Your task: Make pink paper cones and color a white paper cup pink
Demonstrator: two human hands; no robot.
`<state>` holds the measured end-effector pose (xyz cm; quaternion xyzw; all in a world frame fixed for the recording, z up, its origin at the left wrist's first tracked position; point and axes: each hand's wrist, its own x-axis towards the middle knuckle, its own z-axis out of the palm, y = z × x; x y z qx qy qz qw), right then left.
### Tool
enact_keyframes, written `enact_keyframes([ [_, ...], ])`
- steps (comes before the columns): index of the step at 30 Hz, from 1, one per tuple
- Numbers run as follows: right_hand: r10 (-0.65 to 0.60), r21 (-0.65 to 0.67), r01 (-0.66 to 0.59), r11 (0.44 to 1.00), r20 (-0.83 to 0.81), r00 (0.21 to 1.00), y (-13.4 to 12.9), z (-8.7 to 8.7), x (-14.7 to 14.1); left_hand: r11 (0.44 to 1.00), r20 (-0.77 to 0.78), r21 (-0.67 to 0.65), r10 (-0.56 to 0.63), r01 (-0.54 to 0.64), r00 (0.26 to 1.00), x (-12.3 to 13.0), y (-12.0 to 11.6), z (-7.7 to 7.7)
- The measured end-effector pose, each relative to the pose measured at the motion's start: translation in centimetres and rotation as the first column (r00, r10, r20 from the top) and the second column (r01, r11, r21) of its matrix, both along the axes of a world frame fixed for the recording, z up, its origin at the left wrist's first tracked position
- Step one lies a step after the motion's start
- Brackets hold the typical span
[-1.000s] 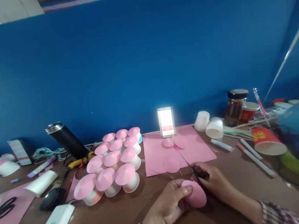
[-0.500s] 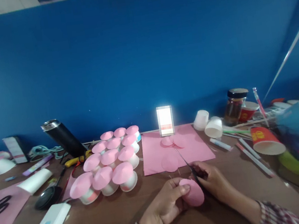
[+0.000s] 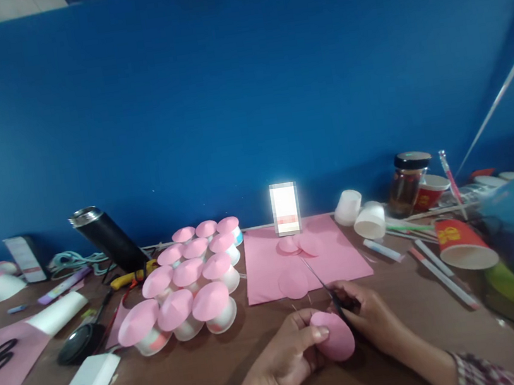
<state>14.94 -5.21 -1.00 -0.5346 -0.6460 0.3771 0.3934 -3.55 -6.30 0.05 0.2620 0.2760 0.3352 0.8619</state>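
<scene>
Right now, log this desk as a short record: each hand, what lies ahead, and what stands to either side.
Left hand: pinches a round pink paper piece, thumb on top
Right hand: holds dark-handled metal scissors, tip pointing away from the person
Ahead: rectangular pink paper sheets, loose round pink pieces on them
Left side: twelve upside-down white paper cups, topped with shallow pink paper cones
Right side: black-lidded clear jar; red paper cup with yellow marking, lying on its side
Unclear: whether scissors touch the held piece

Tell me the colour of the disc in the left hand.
The disc is pink, seen best in the head view.
</scene>
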Motion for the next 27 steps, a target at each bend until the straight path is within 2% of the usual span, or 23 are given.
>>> enact_keyframes([
  [5,-0.011,0.007,0.011,1.0,0.006,1.0,-0.08,0.19,-0.06,1.0,-0.023,-0.027,0.014,-0.015,1.0,0.09,-0.04,0.17],
  [16,-0.015,0.043,0.013,0.999,0.029,0.999,-0.07,0.36,-0.08,1.0,0.005,0.003,-0.005,0.004,1.0,-0.01,0.13,-0.24],
  [27,-0.027,0.045,0.025,0.999,0.037,0.999,-0.12,0.99,-0.26,1.0,-0.021,-0.01,0.0,0.0,1.0,0.07,0.08,0.21],
])
